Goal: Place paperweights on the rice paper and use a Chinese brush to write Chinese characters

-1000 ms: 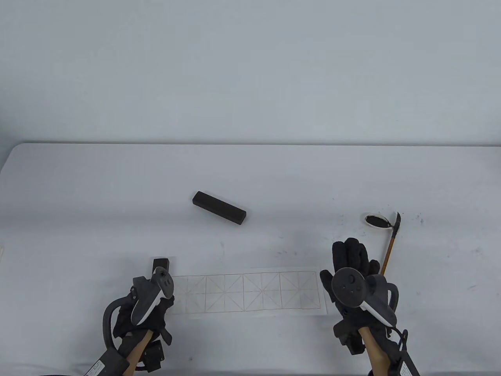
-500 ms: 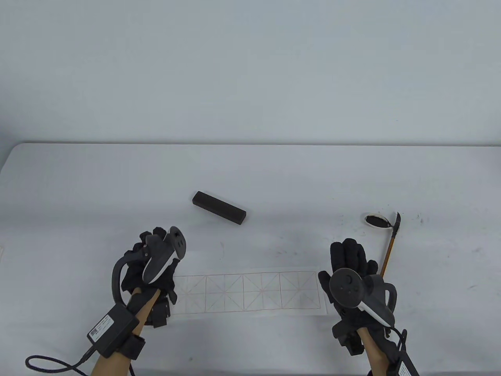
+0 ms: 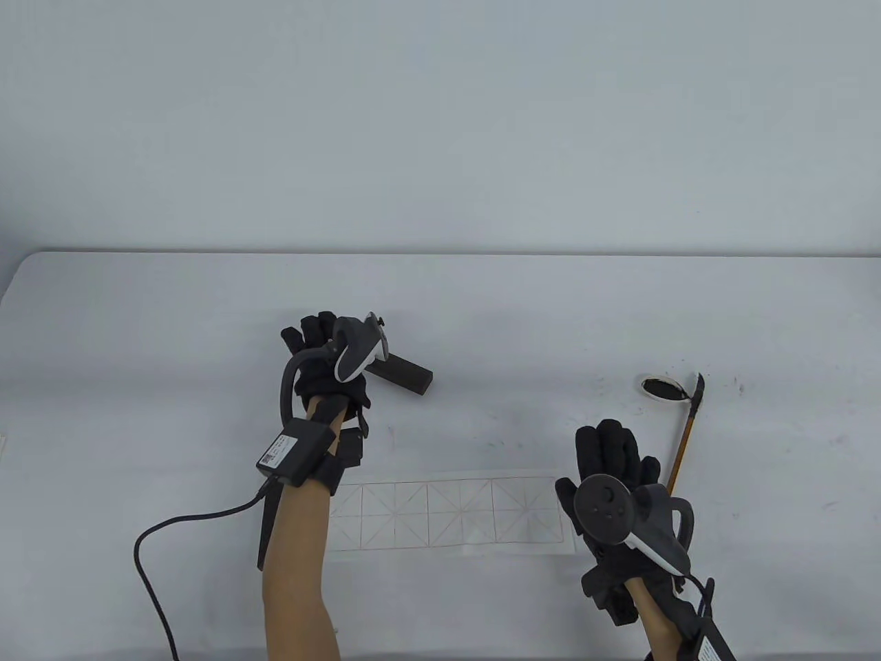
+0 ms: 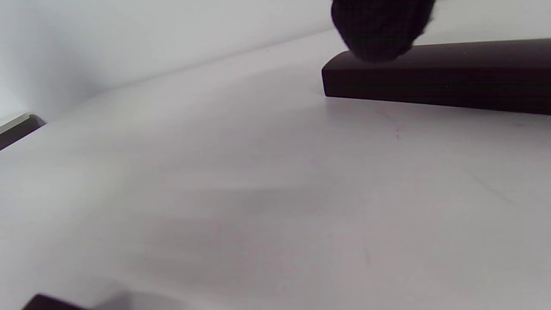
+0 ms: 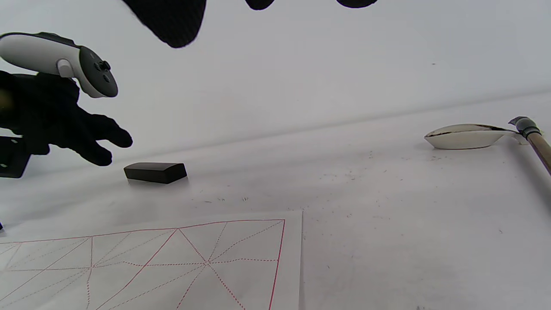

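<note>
Nearest the bottom edge of the table view, the right hand (image 3: 619, 475) lies flat on the white surface (image 3: 138, 330) just beside the right end of the rice paper (image 3: 447, 513), its fingers (image 3: 609, 444) straight, close together and holding nothing; their dark tips hang in at the top of the right wrist view. The rice paper, printed with a red grid of squares and dotted diagonals, lies flat along the near part of the surface between the two forearms; the left forearm (image 3: 296, 551) crosses its left end, so whether a paperweight sits there cannot be told. To the right of the right hand the brush (image 3: 685, 434) lies on the surface, its brown handle slanting away from the person; its dark head rests at the rim of the small ink dish (image 3: 662, 387), which holds black ink; small ink specks dot the surface around them. Farther off, left of centre, the left hand (image 3: 323, 358) reaches over the near end of the dark paperweight (image 3: 402, 373), which lies flat on the surface, well apart from the paper; the fingers (image 3: 313, 329) are spread and fairly straight; in the left wrist view one fingertip (image 4: 379, 30) sits at the bar's top edge, though whether it touches cannot be told; nothing is gripped.
</note>
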The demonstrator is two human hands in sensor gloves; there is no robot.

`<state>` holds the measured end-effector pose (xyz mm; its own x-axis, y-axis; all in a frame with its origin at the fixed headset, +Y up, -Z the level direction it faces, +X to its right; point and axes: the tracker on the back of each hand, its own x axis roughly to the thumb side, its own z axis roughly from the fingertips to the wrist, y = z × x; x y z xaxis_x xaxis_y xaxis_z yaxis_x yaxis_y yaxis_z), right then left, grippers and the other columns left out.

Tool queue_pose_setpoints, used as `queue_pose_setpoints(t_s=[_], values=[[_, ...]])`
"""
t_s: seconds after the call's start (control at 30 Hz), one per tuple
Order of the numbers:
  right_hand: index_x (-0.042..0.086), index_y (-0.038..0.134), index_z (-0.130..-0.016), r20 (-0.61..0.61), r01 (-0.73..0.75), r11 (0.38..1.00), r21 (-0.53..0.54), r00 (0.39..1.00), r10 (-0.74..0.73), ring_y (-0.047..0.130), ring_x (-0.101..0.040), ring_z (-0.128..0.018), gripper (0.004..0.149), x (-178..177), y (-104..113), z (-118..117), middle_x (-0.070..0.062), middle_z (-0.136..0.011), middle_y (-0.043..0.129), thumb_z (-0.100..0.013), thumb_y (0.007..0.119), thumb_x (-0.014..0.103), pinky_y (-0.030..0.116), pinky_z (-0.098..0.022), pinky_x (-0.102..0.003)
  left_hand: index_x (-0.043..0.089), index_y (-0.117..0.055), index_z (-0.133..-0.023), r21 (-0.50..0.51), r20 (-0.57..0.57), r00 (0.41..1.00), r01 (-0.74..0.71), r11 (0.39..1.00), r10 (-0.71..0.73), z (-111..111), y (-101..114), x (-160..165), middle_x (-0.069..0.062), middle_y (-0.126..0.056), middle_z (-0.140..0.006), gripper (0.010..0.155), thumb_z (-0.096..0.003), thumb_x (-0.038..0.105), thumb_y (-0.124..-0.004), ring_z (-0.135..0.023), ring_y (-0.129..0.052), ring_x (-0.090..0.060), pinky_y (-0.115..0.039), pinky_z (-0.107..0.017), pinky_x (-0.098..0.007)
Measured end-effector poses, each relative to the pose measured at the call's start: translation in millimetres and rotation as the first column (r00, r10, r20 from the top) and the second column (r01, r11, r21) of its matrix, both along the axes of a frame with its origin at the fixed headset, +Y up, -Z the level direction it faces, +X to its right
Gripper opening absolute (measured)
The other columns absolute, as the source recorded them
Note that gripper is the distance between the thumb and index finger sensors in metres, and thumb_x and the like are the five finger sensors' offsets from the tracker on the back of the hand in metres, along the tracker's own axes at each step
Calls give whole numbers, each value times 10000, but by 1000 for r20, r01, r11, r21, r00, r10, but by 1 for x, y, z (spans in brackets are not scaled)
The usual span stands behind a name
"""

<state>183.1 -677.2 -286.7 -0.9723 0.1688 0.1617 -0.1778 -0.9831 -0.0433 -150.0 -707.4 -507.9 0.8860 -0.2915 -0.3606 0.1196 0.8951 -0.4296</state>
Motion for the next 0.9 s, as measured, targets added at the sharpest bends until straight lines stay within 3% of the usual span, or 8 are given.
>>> queue_pose_setpoints(t_s=[0.1,0.33,0.67,0.9], values=[[6,239,-1102,4,0,1000,-2,1000,0,241,-543,-1027,733,1,0,0,-332,-1107,123,-589,626,359,322,-635,-778,637,-129,-1106,-37,-25,999,-23,999,22,-20,-11,8,236,100,-1228,791,-566,480,-686,-1235,82,-70,80,-897,-449],[5,240,-1103,-13,-12,1000,-5,1000,12,240,-545,-1027,734,-3,1,1,-332,-1107,124,-589,625,360,323,-634,-778,682,-163,-1076,-90,-18,998,56,994,-58,-41,-38,20,263,89,-1227,757,-611,379,-678,-1240,78,-46,91,-898,-433],[5,240,-1103,-26,-19,1000,-7,999,19,241,-544,-1026,733,-5,1,2,-333,-1107,123,-589,626,358,322,-634,-778,701,-189,-1047,-54,-4,998,68,996,-68,-36,-38,19,262,29,-1250,704,-634,330,-622,-1271,-14,-37,76,-907,-430],[7,241,-1103,-39,-21,1000,4,999,21,242,-542,-1028,732,-8,1,4,-330,-1108,124,-589,625,359,325,-635,-778,668,-270,-1058,-4,44,997,70,998,-70,-32,-36,16,225,-27,-1265,700,-597,318,-665,-1279,-85,-69,29,-909,-465]])
